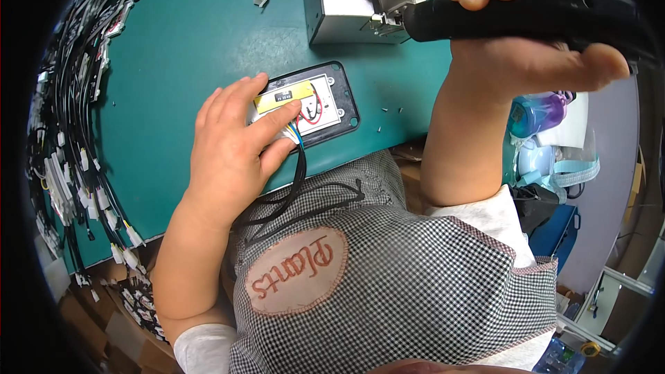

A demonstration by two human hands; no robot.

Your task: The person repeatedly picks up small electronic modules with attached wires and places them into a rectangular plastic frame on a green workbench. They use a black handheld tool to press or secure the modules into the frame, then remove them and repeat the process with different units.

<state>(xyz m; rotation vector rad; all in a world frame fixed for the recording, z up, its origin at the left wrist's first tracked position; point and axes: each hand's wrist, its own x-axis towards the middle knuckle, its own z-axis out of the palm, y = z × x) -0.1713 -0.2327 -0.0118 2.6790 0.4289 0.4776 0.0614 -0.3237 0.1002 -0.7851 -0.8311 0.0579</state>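
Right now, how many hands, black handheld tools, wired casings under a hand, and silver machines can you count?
Hands: 2 (left hand, right hand)
Black handheld tool: 1
Wired casing under the left hand: 1
Silver machine: 1
Total: 5

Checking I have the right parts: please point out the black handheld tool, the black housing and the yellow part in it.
Black handheld tool (516, 19): head view, on the middle of its body.
Black housing (346, 95): head view, on its right-hand rim.
Yellow part (300, 90): head view, on its upper face.
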